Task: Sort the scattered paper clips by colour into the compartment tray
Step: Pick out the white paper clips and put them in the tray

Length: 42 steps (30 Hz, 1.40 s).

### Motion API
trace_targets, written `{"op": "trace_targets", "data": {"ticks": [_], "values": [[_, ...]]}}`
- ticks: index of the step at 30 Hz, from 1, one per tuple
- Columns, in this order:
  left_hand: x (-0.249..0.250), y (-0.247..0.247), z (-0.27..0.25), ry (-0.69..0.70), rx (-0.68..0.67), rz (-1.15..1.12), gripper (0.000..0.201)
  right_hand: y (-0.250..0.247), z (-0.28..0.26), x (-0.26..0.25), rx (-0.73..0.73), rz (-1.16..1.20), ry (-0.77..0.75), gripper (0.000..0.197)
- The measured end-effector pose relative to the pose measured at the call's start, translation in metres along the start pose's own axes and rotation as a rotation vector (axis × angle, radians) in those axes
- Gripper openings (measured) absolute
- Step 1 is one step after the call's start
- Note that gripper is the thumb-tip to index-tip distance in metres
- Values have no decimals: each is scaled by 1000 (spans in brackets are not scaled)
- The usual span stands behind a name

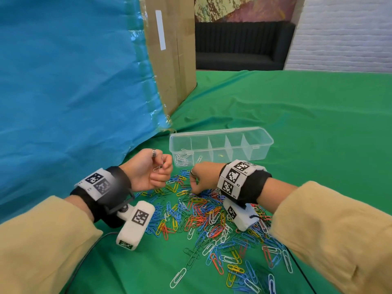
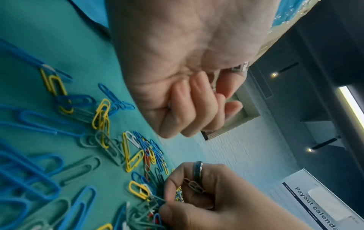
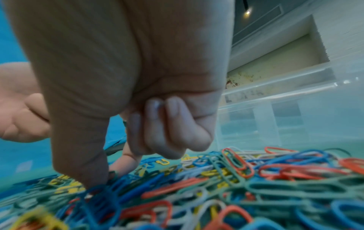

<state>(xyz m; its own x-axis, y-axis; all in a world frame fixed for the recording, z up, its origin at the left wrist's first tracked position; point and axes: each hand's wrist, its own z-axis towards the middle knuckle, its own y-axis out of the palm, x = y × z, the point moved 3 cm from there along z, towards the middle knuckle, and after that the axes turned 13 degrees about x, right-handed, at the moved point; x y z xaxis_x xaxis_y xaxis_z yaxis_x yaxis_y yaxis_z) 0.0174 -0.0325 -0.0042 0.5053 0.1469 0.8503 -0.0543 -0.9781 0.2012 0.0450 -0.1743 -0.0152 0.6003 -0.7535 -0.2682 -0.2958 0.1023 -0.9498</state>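
Green cloth (image 1: pixel 297 115); left hand (image 1: pixel 148 170) pinches white clips (image 1: pixel 158 167).

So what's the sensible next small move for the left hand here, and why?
Probably carry the left hand over to the tray's leftmost compartment and drop its clips there. It already pinches a few white clips, and that compartment holds the white clips sorted so far; the others look empty. The right hand is down in the pile, picking.
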Motion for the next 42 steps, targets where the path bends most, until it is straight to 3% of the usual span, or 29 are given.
{"op": "trace_targets", "data": {"ticks": [4, 6, 10, 12, 14, 19, 26, 29, 34, 37, 42], "values": [[-6, 6, 6, -27, 105, 144, 23, -2, -5, 6, -2, 38, 7, 7], [-7, 18, 4, 44, 188, 444, 25, -4, -10, 10, 2, 82, 18, 9], [-3, 38, 1, 372, 239, 1212, 21, -5, -20, 20, -11, 101, 56, 15], [-5, 39, -1, 417, 216, 1436, 12, -5, -24, 23, -36, 39, 64, 20], [-11, 38, -2, 405, 185, 1561, 12, -7, -28, 26, -58, -23, 66, 12], [-12, 30, -3, 324, 132, 1524, 14, -19, -33, 32, -77, -49, 66, 14], [-14, 42, 0, 398, 112, 1512, 17, -27, -32, 38, 9, 58, 134, 35], [-15, 42, 4, 390, 110, 1494, 10, -30, -33, 40, 21, 151, 183, 33], [-13, 36, 8, 335, 123, 1371, 15, -31, -35, 49, 44, 693, 388, 25], [-18, 35, 9, 315, 109, 1412, 17, -34, -36, 51, 110, 1031, 501, 22], [-20, 36, 10, 327, 78, 1484, 19, -38, -38, 53, 153, 1222, 562, 21]]}}
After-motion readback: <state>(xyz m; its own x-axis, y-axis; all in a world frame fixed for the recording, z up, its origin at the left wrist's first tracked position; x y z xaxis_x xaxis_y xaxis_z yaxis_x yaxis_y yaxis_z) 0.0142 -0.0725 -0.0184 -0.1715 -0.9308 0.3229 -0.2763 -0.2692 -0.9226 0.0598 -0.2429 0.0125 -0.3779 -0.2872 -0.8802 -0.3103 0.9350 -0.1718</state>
